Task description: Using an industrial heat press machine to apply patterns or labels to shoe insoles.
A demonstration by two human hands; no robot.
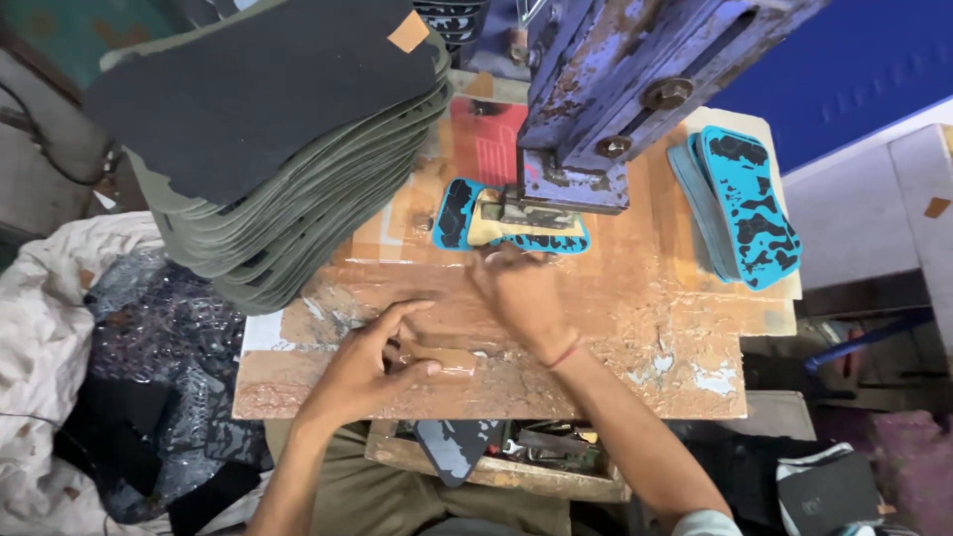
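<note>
Open bench front (635, 328); insole stacks (288, 189) and press (596, 109) (rusty) crowd behind.

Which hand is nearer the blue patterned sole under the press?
Right. The right hand reaches up to the blue patterned sole under the press; the left hand rests lower on the worktable.

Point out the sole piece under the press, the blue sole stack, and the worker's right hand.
Sole piece (455, 213): head view, its exposed left end.
Blue sole stack (747, 203): head view, top sole.
Right hand (521, 293): head view, its back.
</note>
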